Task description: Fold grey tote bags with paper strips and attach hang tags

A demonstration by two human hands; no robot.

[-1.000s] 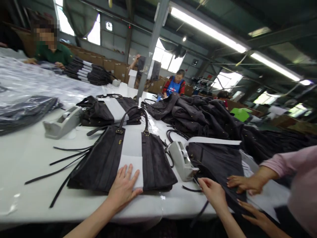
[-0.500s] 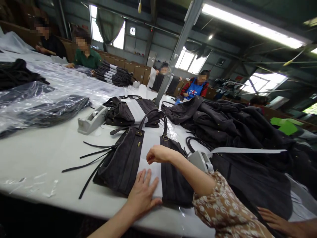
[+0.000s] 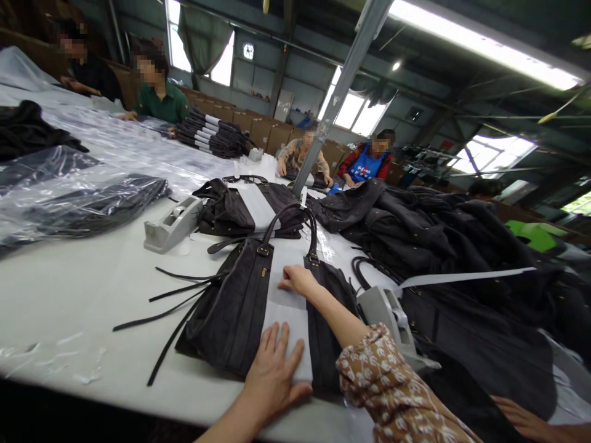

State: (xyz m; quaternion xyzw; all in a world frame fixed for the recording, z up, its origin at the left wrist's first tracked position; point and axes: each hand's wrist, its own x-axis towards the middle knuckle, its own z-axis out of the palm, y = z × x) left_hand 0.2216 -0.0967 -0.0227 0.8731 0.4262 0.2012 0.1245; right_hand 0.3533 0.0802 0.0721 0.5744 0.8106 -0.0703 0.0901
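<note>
A dark grey handbag (image 3: 237, 307) with two upright handles and long thin straps lies on the table before me. A white paper band (image 3: 289, 317) runs down its middle, with one edge overlapping another. My left hand (image 3: 277, 369) rests flat on the lower part of this band, fingers spread. Higher up, my right hand (image 3: 299, 281) is closed at the band, its fingers curled under; whether something small is in them is hidden. Right of the bag stands a grey tape dispenser (image 3: 383, 311), partly behind my patterned sleeve.
Behind lies another banded bag (image 3: 231, 209), beside a second tape dispenser (image 3: 168, 227). Dark bags are heaped (image 3: 425, 227) at right, and plastic-wrapped ones (image 3: 101, 206) lie at left. A metal post (image 3: 330, 107) rises from the table. A co-worker's hand (image 3: 521, 418) shows lower right.
My right hand has shifted slightly up the band toward the handles. My left hand stays flat on it. Across the table, a co-worker has lowered a dark item that was held up.
</note>
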